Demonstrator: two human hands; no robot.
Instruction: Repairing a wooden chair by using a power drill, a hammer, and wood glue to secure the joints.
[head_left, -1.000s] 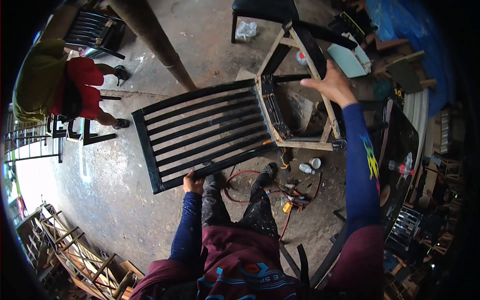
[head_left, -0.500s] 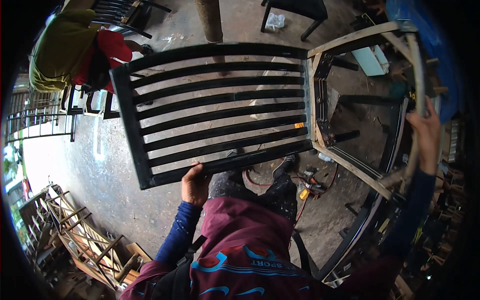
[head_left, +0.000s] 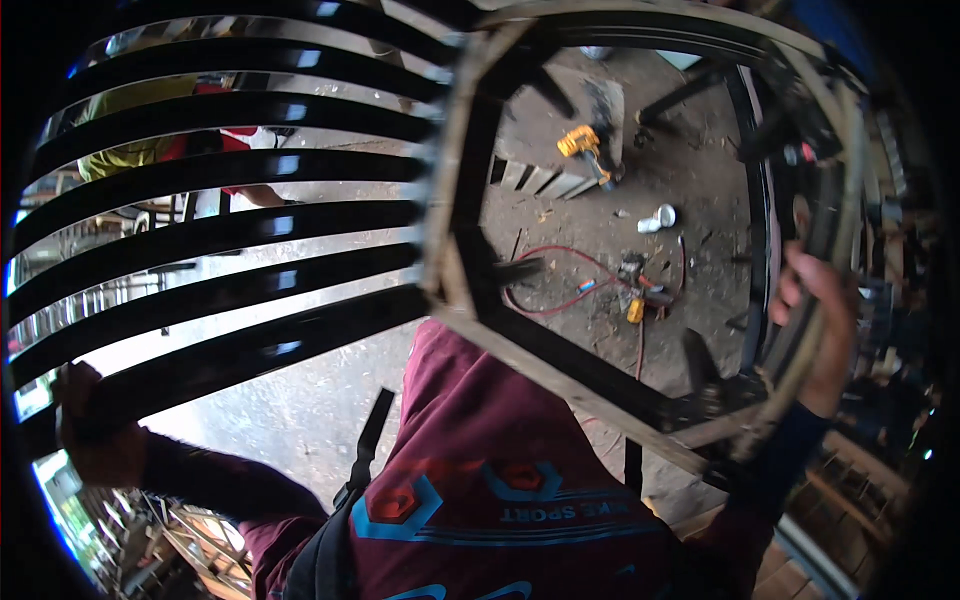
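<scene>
Both my hands hold a black chair (head_left: 260, 348), lifted and tilted close in front of my body. Its slatted back reaches out to the left. On the right its seat frame (head_left: 570, 383) is an open ring of bare wood and black rails, with the legs showing through it. My left hand (head_left: 98, 430), in shadow and partly blurred, is closed round the outer end of the back's near rail. At the far right my right hand (head_left: 820, 300) grips the outer rail of the seat frame, with its fingertips curled over the inner side.
Through the frame I see a yellow and black cordless drill (head_left: 580, 145) on a low box-like piece (head_left: 545, 180). A red hose (head_left: 545, 250), a tool with a yellow part (head_left: 635, 308) and a white cup (head_left: 657, 219) lie on the floor. Beyond the slats is another person (head_left: 140, 150).
The chair has come up closer to me and turned, its back swinging left and nearer. My left hand has moved far left with it. Through the seat frame the drill now shows.
</scene>
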